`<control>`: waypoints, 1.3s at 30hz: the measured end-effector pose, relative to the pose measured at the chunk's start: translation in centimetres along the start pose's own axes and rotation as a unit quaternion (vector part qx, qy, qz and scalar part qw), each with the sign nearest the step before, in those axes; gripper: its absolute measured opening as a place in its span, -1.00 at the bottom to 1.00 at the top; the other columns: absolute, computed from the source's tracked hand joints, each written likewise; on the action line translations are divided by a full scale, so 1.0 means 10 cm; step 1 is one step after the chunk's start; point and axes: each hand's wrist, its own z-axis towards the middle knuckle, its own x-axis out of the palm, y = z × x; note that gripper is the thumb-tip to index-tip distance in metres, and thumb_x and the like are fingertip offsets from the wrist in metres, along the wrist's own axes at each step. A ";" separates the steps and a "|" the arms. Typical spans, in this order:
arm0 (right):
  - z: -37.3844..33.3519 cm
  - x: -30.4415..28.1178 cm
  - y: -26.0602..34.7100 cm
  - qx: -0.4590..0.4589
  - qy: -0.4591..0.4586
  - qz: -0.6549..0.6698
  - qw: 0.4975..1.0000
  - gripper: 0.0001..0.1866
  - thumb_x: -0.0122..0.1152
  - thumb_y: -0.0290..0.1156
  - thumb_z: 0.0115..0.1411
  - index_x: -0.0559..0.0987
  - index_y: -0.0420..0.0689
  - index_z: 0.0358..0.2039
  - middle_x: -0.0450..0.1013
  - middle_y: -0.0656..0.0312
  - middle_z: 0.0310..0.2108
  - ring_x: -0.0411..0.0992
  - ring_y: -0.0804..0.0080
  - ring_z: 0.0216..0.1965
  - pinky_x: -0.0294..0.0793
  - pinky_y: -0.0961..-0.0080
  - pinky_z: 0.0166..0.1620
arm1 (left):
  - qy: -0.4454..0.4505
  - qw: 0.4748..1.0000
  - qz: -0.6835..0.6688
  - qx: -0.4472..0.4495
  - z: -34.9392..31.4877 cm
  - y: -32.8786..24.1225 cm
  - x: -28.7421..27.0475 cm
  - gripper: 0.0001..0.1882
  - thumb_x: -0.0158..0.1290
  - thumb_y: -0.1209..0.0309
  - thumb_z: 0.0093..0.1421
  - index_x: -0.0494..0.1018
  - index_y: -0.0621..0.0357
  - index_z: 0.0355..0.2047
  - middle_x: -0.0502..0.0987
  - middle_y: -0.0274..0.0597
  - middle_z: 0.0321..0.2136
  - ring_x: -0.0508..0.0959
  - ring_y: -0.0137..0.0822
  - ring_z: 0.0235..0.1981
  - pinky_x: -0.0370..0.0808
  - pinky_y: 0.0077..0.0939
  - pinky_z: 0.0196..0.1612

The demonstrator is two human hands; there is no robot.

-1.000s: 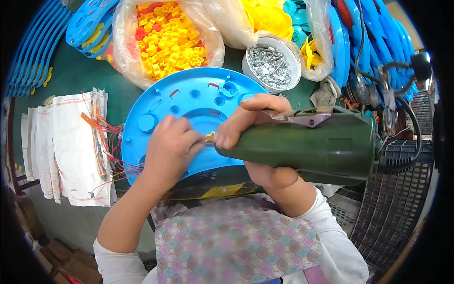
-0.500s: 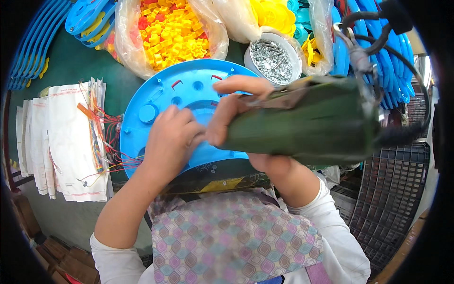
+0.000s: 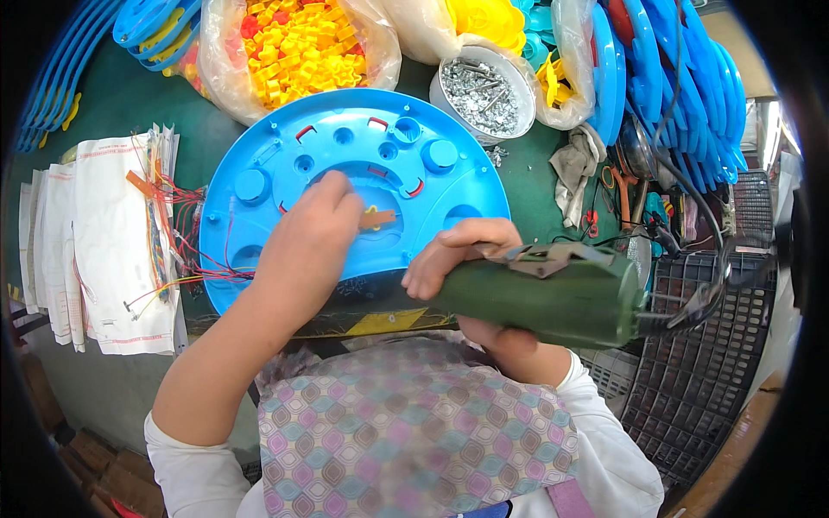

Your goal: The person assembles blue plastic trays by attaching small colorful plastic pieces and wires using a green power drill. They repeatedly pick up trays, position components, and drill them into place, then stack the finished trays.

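Observation:
A half-round blue plastic shell [image 3: 414,207] lies on the table in front of me, its hollow inside facing up, with pegs, round bosses and small red pieces. My left hand [image 3: 319,224] is over its middle, fingers curled together; whatever they pinch is hidden. Right beside the fingertips, a small orange-brown strip [image 3: 376,219] lies over the shell's inner recess, with a bit of yellow near it. My right hand [image 3: 466,250] is wrapped around a green cylindrical power screwdriver [image 3: 540,298], held nearly level at the shell's near right edge. Its tip is hidden by the hand.
A white bowl of screws [image 3: 486,93] stands behind the shell, beside a bag of yellow and red plastic pieces [image 3: 302,60]. White paper packets [image 3: 108,242] with wires are at left. Blue shells [image 3: 682,95] stack at far right, near a grey rag [image 3: 576,168] and tools.
The screwdriver has swung down and nearer to me with my right hand, uncovering the shell's right side. My left hand has shifted slightly upward, and the orange-brown strip now shows beside it.

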 end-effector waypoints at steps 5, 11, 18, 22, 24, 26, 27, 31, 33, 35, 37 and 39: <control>0.23 0.02 0.31 -0.020 -0.027 0.064 0.997 0.16 0.21 0.61 -0.10 0.31 -0.23 0.14 0.50 0.10 -0.44 0.52 0.22 -0.37 0.57 0.21 -0.22 | 0.065 0.988 -0.142 -0.012 0.00 0.06 -0.15 -0.79 0.22 0.61 0.05 0.52 0.22 -0.27 0.47 -0.06 -0.24 0.54 -0.01 -0.15 0.52 -0.20 -0.11; 0.44 0.01 0.32 -0.020 -0.031 0.104 0.994 0.14 0.18 0.61 -0.07 0.32 -0.19 0.17 0.49 0.09 -0.43 0.51 0.20 -0.38 0.55 0.18 -0.21 | 0.110 0.976 -0.187 0.025 0.04 0.06 -0.22 -0.73 0.25 0.60 0.08 0.55 0.22 -0.17 0.49 -0.10 -0.22 0.57 -0.10 -0.16 0.53 -0.32 -0.08; 0.09 -0.10 0.13 0.029 0.105 0.029 0.994 0.00 0.35 0.36 0.06 0.27 -0.23 0.19 0.50 0.07 -0.33 0.52 0.18 -0.28 0.54 0.16 -0.13 | 0.084 0.979 -0.184 0.019 0.04 0.10 -0.14 -0.78 0.19 0.63 0.11 0.54 0.21 -0.21 0.49 -0.09 -0.25 0.56 -0.07 -0.17 0.52 -0.29 -0.10; 0.00 -0.09 0.07 0.000 0.078 0.020 0.997 0.05 0.32 0.44 0.02 0.28 -0.22 0.18 0.50 0.07 -0.32 0.52 0.17 -0.28 0.55 0.20 -0.14 | 0.091 0.978 -0.185 0.022 0.04 0.11 -0.15 -0.80 0.19 0.62 0.09 0.54 0.20 -0.24 0.50 -0.10 -0.26 0.56 -0.07 -0.17 0.50 -0.29 -0.08; 0.04 -0.05 0.16 -0.026 0.027 0.031 0.999 0.09 0.24 0.53 -0.01 0.29 -0.21 0.17 0.50 0.07 -0.36 0.52 0.19 -0.32 0.55 0.20 -0.17 | 0.100 0.976 -0.189 0.039 0.04 0.13 -0.17 -0.80 0.21 0.61 0.08 0.55 0.19 -0.25 0.50 -0.12 -0.26 0.56 -0.08 -0.16 0.49 -0.28 -0.06; 0.11 -0.03 0.28 -0.049 -0.005 0.052 0.997 0.12 0.18 0.60 -0.04 0.30 -0.19 0.16 0.49 0.08 -0.40 0.52 0.20 -0.35 0.56 0.21 -0.20 | 0.107 0.974 -0.190 0.065 0.03 0.17 -0.18 -0.80 0.23 0.58 0.06 0.55 0.17 -0.26 0.51 -0.13 -0.25 0.55 -0.09 -0.15 0.48 -0.27 -0.04; 0.16 -0.04 0.33 -0.061 -0.013 0.068 0.996 0.13 0.15 0.62 -0.05 0.30 -0.18 0.16 0.48 0.09 -0.42 0.52 0.21 -0.37 0.56 0.20 -0.21 | 0.115 0.972 -0.196 0.066 0.04 0.17 -0.19 -0.79 0.24 0.57 0.06 0.56 0.16 -0.26 0.51 -0.14 -0.26 0.55 -0.09 -0.15 0.48 -0.26 -0.04; 0.36 0.01 0.37 -0.080 -0.056 0.093 0.991 0.18 0.14 0.66 -0.09 0.30 -0.16 0.20 0.47 0.12 -0.46 0.50 0.22 -0.41 0.56 0.21 -0.25 | 0.107 0.969 -0.214 0.066 0.06 0.13 -0.21 -0.78 0.28 0.53 0.04 0.58 0.14 -0.26 0.52 -0.16 -0.28 0.55 -0.12 -0.17 0.48 -0.28 -0.04; 0.44 -0.03 0.29 -0.093 -0.048 0.085 0.991 0.20 0.10 0.68 -0.09 0.29 -0.15 0.22 0.48 0.12 -0.46 0.50 0.23 -0.41 0.57 0.22 -0.25 | 0.092 0.970 -0.217 0.059 0.07 0.11 -0.16 -0.78 0.29 0.52 0.04 0.58 0.13 -0.27 0.52 -0.17 -0.30 0.55 -0.13 -0.19 0.49 -0.29 -0.07; 0.49 -0.06 0.21 -0.106 -0.040 0.079 0.990 0.21 0.07 0.70 -0.10 0.29 -0.15 0.23 0.48 0.11 -0.45 0.50 0.23 -0.42 0.58 0.23 -0.26 | 0.084 0.972 -0.212 0.046 0.07 0.10 -0.13 -0.80 0.30 0.51 0.05 0.59 0.13 -0.28 0.52 -0.18 -0.32 0.55 -0.14 -0.21 0.49 -0.30 -0.11; 0.50 -0.05 0.16 -0.110 -0.045 0.078 0.990 0.22 0.06 0.71 -0.10 0.29 -0.17 0.22 0.49 0.11 -0.45 0.50 0.23 -0.42 0.59 0.23 -0.26 | 0.073 0.979 -0.188 0.041 0.06 0.10 -0.10 -0.83 0.30 0.51 0.05 0.60 0.13 -0.30 0.52 -0.18 -0.34 0.55 -0.14 -0.24 0.50 -0.29 -0.14; 0.52 -0.02 0.14 -0.107 -0.054 0.085 0.989 0.23 0.05 0.71 -0.10 0.29 -0.19 0.21 0.49 0.10 -0.44 0.50 0.23 -0.42 0.60 0.23 -0.26 | 0.064 0.982 -0.175 0.041 0.06 0.10 -0.08 -0.85 0.29 0.50 0.07 0.61 0.12 -0.31 0.51 -0.19 -0.36 0.56 -0.13 -0.25 0.50 -0.27 -0.16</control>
